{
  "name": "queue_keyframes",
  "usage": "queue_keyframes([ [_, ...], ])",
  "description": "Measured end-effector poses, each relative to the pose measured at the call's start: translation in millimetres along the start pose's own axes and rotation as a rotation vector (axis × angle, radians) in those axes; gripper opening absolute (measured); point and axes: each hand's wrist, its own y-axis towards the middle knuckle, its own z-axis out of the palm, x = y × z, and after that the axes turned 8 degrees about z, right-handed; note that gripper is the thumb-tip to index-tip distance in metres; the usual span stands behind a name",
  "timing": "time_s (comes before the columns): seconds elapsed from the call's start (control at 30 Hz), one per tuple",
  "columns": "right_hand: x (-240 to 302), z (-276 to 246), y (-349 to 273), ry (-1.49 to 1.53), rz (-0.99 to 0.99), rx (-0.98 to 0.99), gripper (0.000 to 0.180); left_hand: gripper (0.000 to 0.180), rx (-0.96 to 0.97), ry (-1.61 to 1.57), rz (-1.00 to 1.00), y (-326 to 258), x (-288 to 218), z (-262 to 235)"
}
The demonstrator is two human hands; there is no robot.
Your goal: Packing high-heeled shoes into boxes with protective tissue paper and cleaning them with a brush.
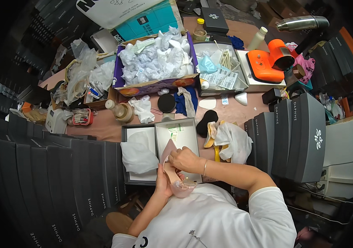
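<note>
A pale pink pointed shoe (181,190) is tilted in front of my chest, its toe pointing away from me. My left hand (163,182) grips it from the left side and underneath. Over the shoe's opening, my right hand (184,160) is closed with bent fingers; whatever they pinch is hidden. Just beyond the hands lies an open grey shoebox (200,165) with a white inside. White tissue paper (140,153) lies crumpled over its left half. To the right, a yellow-strapped shoe (210,134) is partly wrapped in white paper (233,141).
Grey shoeboxes (60,186) stand stacked at the left, more (284,132) at the right. At the back are a purple carton (156,87) of crumpled paper, a grey tray (238,89) and an orange device (263,66). A black round lid (166,103) lies nearer.
</note>
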Motion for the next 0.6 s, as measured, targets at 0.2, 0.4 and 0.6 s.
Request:
queue_keyframes([
  [0.2, -26.8, -1.3, 12.9, 0.022, -0.133, 0.01, 0.013, 0.069, -0.11, -0.045, 0.042, 9.1, 6.0, 21.8],
  [0.4, -55.1, -27.0, -1.9, 0.583, -0.182, 0.164, 0.029, 0.069, -0.393, -0.086, 0.272, 27.9, -0.9, 21.6],
  [0.6, -210.4, -28.6, -2.6, 0.322, 0.867, 0.096, 0.043, 0.075, -0.3, 0.007, 0.266, 9.4, -11.2, 29.5],
])
